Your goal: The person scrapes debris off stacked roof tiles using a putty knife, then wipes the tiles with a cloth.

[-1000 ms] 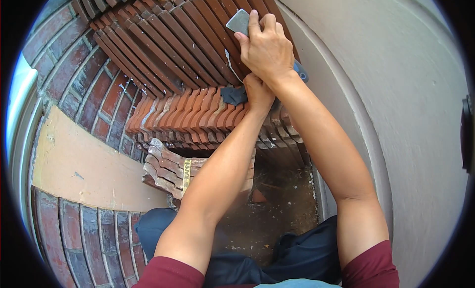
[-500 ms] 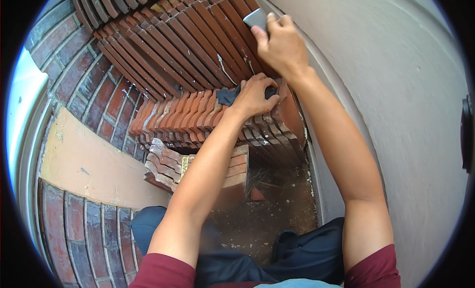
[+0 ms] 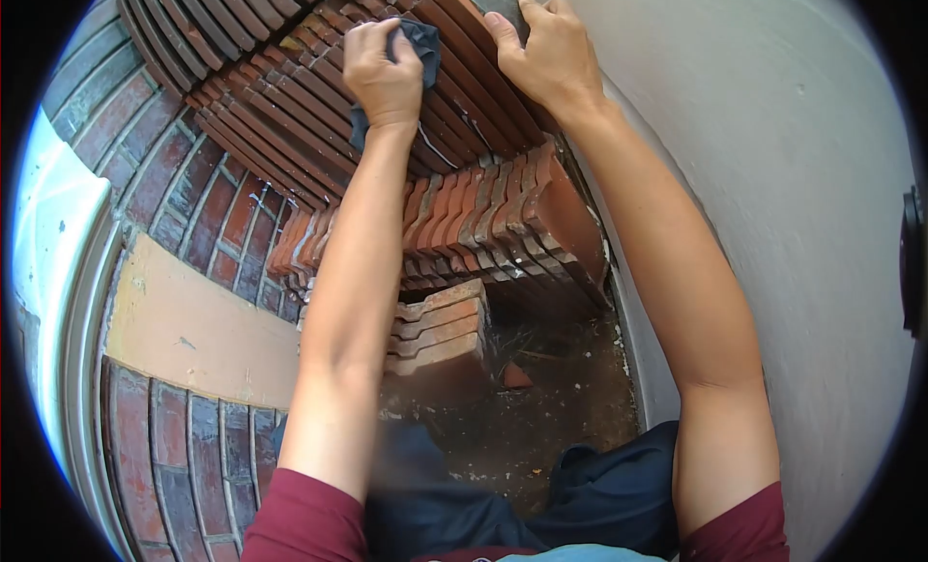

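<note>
My left hand (image 3: pixel 382 77) is closed round a crumpled dark cloth (image 3: pixel 421 55), which bulges out past the fingers over the upper row of brown roof tiles (image 3: pixel 290 108). In my right hand (image 3: pixel 553 59), near the top of the view and by the right end of that row, is a flat grey scraper (image 3: pixel 501 5). Its blade points up and to the left, and the handle is hidden in the fist. Below both hands stands a lower row of orange roof tiles (image 3: pixel 483 200), packed on edge, with white smears on the tiles above it.
A short stack of tiles (image 3: pixel 440 335) sits on the dirty floor (image 3: pixel 522 436), beside a small broken shard (image 3: pixel 516 376). A smooth grey wall (image 3: pixel 773 175) rises close on the right. On the left are a brick wall (image 3: pixel 179 465) and a beige panel (image 3: pixel 203 320).
My left hand has gone up and left with the cloth, from the top of the lower row to the upper row. My right hand has shifted slightly up with the scraper.
</note>
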{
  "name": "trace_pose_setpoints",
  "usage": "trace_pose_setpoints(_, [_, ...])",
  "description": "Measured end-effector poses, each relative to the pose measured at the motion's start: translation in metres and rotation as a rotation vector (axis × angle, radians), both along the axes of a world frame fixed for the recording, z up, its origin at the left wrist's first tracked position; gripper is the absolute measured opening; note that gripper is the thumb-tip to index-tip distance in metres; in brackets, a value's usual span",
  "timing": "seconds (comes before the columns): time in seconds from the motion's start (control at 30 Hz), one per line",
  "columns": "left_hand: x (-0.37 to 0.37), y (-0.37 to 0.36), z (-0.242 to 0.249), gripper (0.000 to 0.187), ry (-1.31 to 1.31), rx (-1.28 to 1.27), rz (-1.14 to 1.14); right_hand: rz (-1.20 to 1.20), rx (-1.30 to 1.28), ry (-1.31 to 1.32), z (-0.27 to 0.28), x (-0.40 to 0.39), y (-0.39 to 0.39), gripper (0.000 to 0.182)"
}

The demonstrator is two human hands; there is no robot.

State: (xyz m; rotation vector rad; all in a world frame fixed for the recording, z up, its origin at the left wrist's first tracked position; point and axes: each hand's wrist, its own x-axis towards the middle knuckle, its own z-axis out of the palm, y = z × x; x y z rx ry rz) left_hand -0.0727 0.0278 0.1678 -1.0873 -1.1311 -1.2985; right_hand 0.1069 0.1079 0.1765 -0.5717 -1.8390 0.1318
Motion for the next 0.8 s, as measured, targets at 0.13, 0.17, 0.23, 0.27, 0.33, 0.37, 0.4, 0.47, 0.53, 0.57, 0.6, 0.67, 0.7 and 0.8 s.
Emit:
trace_pose_setpoints(0.13, [0.023,0.007,-0.064,0.016,0.069,-0.308,-0.051,-0.005,-0.002,-0.057,-0.007,0.002,0.005,0.055])
trace_pose_setpoints(0.17, [0.033,0.006,-0.084,0.016,0.055,-0.364,-0.098,-0.010,0.002,-0.060,-0.008,0.003,0.008,0.055])
trace_pose_setpoints(0.23, [0.044,0.001,-0.115,0.017,-0.030,-0.458,-0.140,-0.020,0.004,-0.055,-0.007,0.007,0.007,0.055])
trace_pose_setpoints(0.27, [0.045,0.002,-0.123,0.017,-0.073,-0.485,-0.154,-0.027,0.008,-0.044,-0.006,0.008,0.008,0.054])
trace_pose_setpoints(0.33, [0.037,0.001,-0.107,0.015,-0.078,-0.331,-0.130,-0.028,0.007,-0.032,-0.001,0.013,0.007,0.053])
trace_pose_setpoints(0.37, [0.026,0.003,-0.090,0.013,-0.051,-0.226,-0.113,-0.023,-0.001,-0.032,0.003,0.016,0.007,0.053])
trace_pose_setpoints(0.4, [0.021,0.000,-0.063,0.013,-0.039,-0.149,-0.069,-0.017,-0.013,-0.033,0.003,0.018,0.007,0.052])
trace_pose_setpoints(0.47, [0.000,0.000,-0.013,0.011,0.004,-0.012,-0.043,-0.080,0.116,0.082,-0.003,0.015,0.016,0.042])
trace_pose_setpoints(0.53, [-0.010,0.002,0.018,0.012,0.035,0.012,0.025,-0.072,0.091,0.103,-0.004,0.012,0.017,0.042])
trace_pose_setpoints(0.57, [-0.009,0.003,0.017,0.013,0.050,-0.015,0.021,-0.035,0.000,0.065,-0.004,0.014,0.015,0.046])
trace_pose_setpoints(0.6, [-0.007,0.005,0.012,0.014,0.065,-0.046,0.020,0.004,-0.096,0.026,-0.006,0.014,0.013,0.051])
trace_pose_setpoints(0.67, [-0.006,0.009,-0.017,0.020,0.172,-0.119,0.096,-0.004,-0.095,-0.008,-0.011,0.012,0.017,0.051])
trace_pose_setpoints(0.7, [0.004,0.010,-0.038,0.019,0.165,-0.182,0.060,-0.013,-0.091,-0.025,-0.014,0.011,0.019,0.051])
trace_pose_setpoints(0.8, [0.030,0.009,-0.102,0.019,0.199,-0.422,-0.011,-0.055,-0.090,-0.064,-0.019,0.012,0.022,0.049])
